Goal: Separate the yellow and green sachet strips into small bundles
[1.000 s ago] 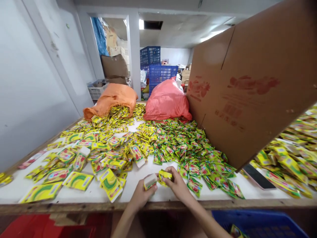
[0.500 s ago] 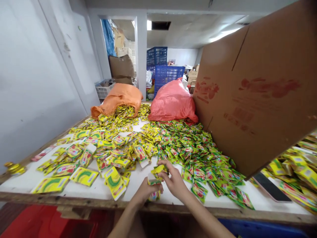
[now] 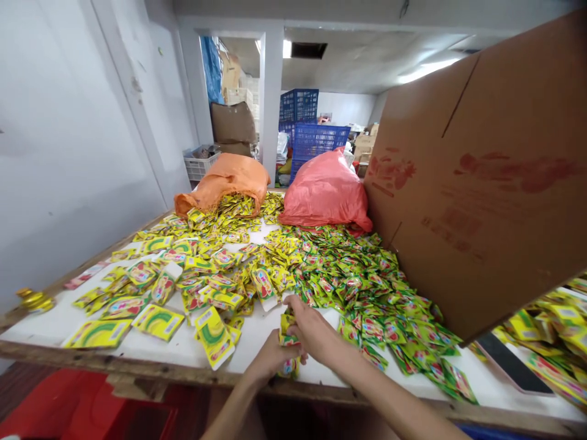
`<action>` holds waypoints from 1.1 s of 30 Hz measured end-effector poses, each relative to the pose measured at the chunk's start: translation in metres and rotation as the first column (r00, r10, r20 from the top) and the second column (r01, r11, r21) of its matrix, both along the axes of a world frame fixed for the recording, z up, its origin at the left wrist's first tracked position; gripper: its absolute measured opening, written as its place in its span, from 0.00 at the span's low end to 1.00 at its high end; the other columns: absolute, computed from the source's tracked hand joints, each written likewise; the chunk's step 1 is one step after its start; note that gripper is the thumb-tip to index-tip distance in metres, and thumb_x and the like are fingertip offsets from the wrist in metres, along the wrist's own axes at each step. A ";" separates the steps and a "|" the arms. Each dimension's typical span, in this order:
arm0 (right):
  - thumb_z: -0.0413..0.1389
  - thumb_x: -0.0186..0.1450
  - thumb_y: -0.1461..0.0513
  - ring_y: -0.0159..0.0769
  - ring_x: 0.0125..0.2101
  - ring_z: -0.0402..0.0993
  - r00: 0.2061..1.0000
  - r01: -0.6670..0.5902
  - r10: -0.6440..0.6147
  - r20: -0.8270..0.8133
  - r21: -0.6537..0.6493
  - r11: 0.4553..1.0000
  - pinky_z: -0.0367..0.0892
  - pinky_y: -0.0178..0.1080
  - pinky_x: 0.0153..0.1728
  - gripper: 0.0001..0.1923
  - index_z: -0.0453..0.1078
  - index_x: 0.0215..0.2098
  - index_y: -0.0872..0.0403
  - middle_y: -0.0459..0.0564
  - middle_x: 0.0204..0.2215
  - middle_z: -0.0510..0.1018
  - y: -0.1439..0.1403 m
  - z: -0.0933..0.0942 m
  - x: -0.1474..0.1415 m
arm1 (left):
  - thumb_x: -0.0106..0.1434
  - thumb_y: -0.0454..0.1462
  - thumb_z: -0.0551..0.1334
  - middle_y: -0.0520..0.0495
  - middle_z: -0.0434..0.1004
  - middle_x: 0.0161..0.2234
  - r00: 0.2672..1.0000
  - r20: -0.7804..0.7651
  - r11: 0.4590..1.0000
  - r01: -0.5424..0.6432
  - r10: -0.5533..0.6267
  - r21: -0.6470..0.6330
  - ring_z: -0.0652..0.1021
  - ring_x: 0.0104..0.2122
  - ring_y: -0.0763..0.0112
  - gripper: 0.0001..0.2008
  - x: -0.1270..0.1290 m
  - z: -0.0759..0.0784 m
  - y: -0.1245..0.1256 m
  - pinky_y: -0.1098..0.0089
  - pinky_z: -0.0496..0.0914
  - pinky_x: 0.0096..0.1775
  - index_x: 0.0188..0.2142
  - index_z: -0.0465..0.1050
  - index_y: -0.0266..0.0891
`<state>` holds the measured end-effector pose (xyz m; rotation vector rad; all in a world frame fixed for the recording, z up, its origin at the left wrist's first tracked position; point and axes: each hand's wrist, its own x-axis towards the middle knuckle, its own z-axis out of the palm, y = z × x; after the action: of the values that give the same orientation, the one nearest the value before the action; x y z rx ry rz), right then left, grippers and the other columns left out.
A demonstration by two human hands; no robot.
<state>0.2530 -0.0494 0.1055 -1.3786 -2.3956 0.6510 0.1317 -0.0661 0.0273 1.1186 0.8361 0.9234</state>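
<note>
My left hand [image 3: 266, 362] grips a small stack of yellow-green sachets [image 3: 288, 366] at the near edge of the white table [image 3: 183, 351]. My right hand [image 3: 312, 330] lies over the stack's top, fingers closed on the uppermost sachets [image 3: 285, 322]. Both hands meet at the stack, which stands roughly upright between them. Loose yellow and green sachets [image 3: 348, 281] cover the table just beyond the hands.
An orange sack [image 3: 224, 177] and a red sack [image 3: 325, 189] lie at the table's far end, spilling sachets. A big cardboard flap [image 3: 481, 177] leans over the right side. A dark phone [image 3: 509, 363] lies under it. Blue crates [image 3: 316, 137] stand behind.
The two hands have come together: the right hand has laid its sachet onto the left hand's bundle and now presses on top. The view has shifted slightly left.
</note>
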 end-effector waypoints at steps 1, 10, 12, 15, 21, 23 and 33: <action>0.50 0.54 0.72 0.32 0.32 0.69 0.997 -0.005 0.005 -0.076 -0.004 1.000 0.61 0.31 0.30 0.23 0.56 0.47 0.52 0.47 0.34 0.70 -0.002 -0.003 0.000 | 0.47 0.36 0.63 0.50 0.73 0.19 1.000 0.000 1.000 -0.002 0.002 0.010 0.73 0.22 0.70 0.07 0.000 0.000 0.000 0.71 0.66 0.29 0.25 0.73 0.33; 0.54 0.57 0.67 0.39 0.38 0.60 0.993 -0.118 0.105 0.062 0.276 0.954 0.59 0.39 0.38 0.04 0.66 0.25 0.54 0.49 0.32 0.66 -0.009 -0.008 0.006 | 0.46 0.33 0.63 0.52 0.73 0.18 0.997 -0.072 0.997 -0.019 0.024 0.075 0.72 0.25 0.69 0.05 -0.002 0.004 -0.002 0.71 0.66 0.33 0.25 0.76 0.33; 0.54 0.57 0.66 0.39 0.38 0.59 0.984 -0.153 0.118 0.130 0.301 0.941 0.58 0.40 0.40 0.03 0.67 0.25 0.55 0.50 0.34 0.65 -0.009 -0.006 0.003 | 0.45 0.32 0.64 0.52 0.74 0.20 0.997 -0.064 0.998 -0.033 0.036 0.059 0.72 0.27 0.69 0.08 -0.002 0.006 -0.003 0.71 0.65 0.33 0.28 0.75 0.34; 0.53 0.59 0.66 0.39 0.38 0.59 0.983 -0.149 0.105 0.153 0.316 0.937 0.56 0.42 0.41 0.02 0.67 0.28 0.55 0.50 0.34 0.66 -0.008 -0.007 0.001 | 0.45 0.33 0.64 0.51 0.75 0.23 0.996 -0.037 0.996 -0.074 0.076 0.053 0.73 0.28 0.68 0.09 -0.003 0.007 -0.004 0.71 0.66 0.34 0.29 0.75 0.34; 0.54 0.58 0.67 0.40 0.37 0.63 0.993 0.113 -0.101 -0.055 0.291 0.950 0.57 0.42 0.39 0.09 0.62 0.38 0.54 0.50 0.33 0.69 -0.006 -0.025 0.002 | 0.49 0.34 0.59 0.50 0.74 0.20 1.000 -0.005 0.997 0.016 -0.016 0.080 0.73 0.26 0.68 0.06 -0.001 0.008 -0.003 0.70 0.66 0.33 0.24 0.75 0.33; 0.54 0.59 0.66 0.40 0.35 0.63 0.990 0.125 -0.100 -0.100 0.290 0.949 0.57 0.42 0.38 0.05 0.63 0.34 0.54 0.48 0.31 0.69 -0.009 -0.028 0.003 | 0.48 0.34 0.61 0.50 0.75 0.21 0.999 -0.039 0.995 -0.021 0.025 0.102 0.73 0.28 0.67 0.06 0.000 0.007 -0.002 0.70 0.65 0.34 0.25 0.75 0.33; 0.50 0.62 0.63 0.45 0.50 0.55 0.964 0.181 -0.104 -0.244 0.318 0.931 0.54 0.48 0.46 0.07 0.69 0.30 0.51 0.51 0.47 0.64 -0.030 -0.038 0.013 | 0.44 0.34 0.67 0.50 0.76 0.27 0.997 -0.037 0.998 -0.064 0.064 0.003 0.72 0.29 0.68 0.15 -0.004 -0.009 -0.002 0.71 0.66 0.34 0.34 0.74 0.33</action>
<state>0.2656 -0.0791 0.0673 -1.2450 -2.0859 0.3160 0.1274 -0.0686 0.0183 1.1183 0.9059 0.9593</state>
